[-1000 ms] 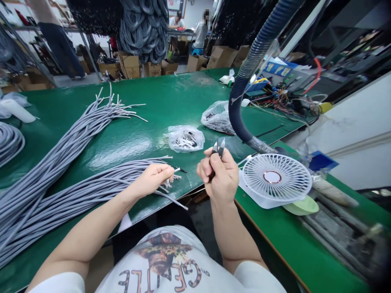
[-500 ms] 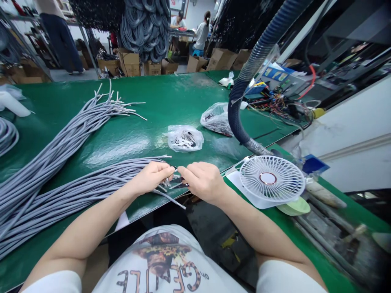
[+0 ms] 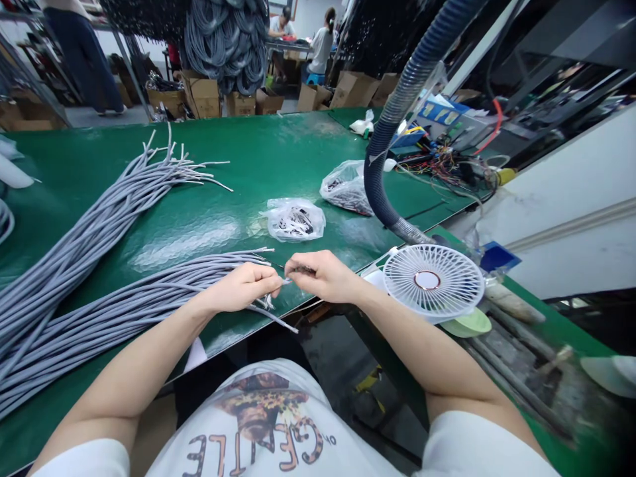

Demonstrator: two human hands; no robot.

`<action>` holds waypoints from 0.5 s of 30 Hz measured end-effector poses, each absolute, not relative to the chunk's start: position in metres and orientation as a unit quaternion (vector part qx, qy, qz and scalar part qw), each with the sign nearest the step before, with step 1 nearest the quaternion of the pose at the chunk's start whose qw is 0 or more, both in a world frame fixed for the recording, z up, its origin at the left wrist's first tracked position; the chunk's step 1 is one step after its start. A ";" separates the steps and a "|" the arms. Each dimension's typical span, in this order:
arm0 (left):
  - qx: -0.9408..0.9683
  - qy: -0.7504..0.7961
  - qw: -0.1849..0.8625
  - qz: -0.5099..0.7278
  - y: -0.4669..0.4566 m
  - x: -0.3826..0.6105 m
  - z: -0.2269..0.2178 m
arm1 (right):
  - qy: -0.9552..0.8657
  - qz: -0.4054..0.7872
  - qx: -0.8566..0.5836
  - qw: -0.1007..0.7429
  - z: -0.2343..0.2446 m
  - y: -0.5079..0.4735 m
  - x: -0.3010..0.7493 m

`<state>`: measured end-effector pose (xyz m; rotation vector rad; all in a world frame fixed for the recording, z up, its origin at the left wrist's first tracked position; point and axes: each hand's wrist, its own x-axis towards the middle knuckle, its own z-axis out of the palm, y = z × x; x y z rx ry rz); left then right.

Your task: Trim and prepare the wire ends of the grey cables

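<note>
Grey cables (image 3: 144, 295) cross lower left; at centre I see the left hand (image 3: 251, 286) pinching a wire end (image 3: 286, 281), probably steadying it, the right hand (image 3: 315, 275) curled around a dark object (image 3: 304, 270).

Table (image 3: 278, 142): green, glossy | left: splayed gray cables (image 3: 106, 215) | near left: second cable bundle (image 3: 124, 301) | middle: small clear bag (image 3: 297, 220) | beyond, right: larger bag (image 3: 344, 189) | far right: tangled wires (image 3: 440, 161)

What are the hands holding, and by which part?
The left hand pinches a pale wire, seemingly near its end; the right hand holds something dark, gripped part unclear.
</note>
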<state>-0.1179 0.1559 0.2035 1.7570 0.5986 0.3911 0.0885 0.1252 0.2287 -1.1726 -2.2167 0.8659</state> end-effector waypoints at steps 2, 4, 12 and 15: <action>0.752 0.266 0.569 0.200 0.156 -0.117 0.206 | -0.691 0.481 -0.444 0.307 0.216 0.127 0.082; 0.745 0.303 0.538 0.254 0.156 -0.115 0.206 | -0.557 0.613 -0.425 0.366 0.204 0.125 0.072; 0.685 0.336 0.558 0.327 0.163 -0.109 0.200 | -0.548 0.449 -0.473 0.523 0.200 0.109 0.065; 0.675 0.338 0.582 0.302 0.165 -0.110 0.201 | -0.723 0.216 -0.488 0.438 0.207 0.115 0.082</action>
